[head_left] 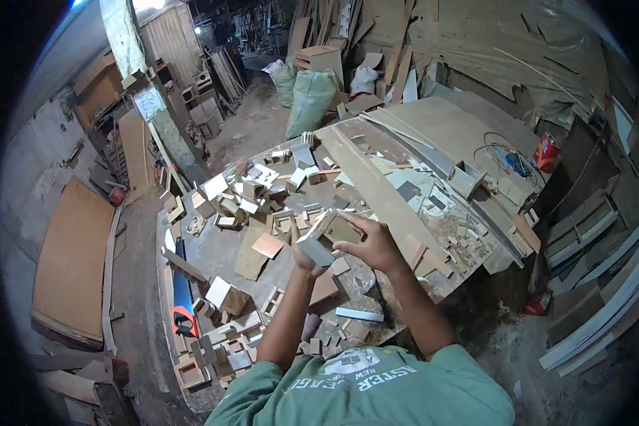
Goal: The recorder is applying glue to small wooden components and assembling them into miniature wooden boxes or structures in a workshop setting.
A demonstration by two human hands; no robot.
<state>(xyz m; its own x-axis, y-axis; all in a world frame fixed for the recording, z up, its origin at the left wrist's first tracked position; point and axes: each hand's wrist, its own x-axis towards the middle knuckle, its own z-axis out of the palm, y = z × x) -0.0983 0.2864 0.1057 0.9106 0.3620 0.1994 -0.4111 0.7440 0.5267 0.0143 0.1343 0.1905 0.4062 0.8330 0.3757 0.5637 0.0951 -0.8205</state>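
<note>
Between my two hands, above the middle of the workbench, is a small open wooden box frame with pale sides. My left hand grips its left side from below, and much of that hand is hidden behind the box. On the right side, my right hand is closed on the edge of the box, thumb toward me and fingers over the top. Below the hands lie a brown wooden block and a pale blue-white strip. A square orange-brown piece rests left of my left hand.
Many small wooden boxes and offcuts crowd the bench's left side. A handsaw with a red handle lies along the left edge. A long board crosses the bench diagonally. Red cans and a cable stand right; green sacks are beyond.
</note>
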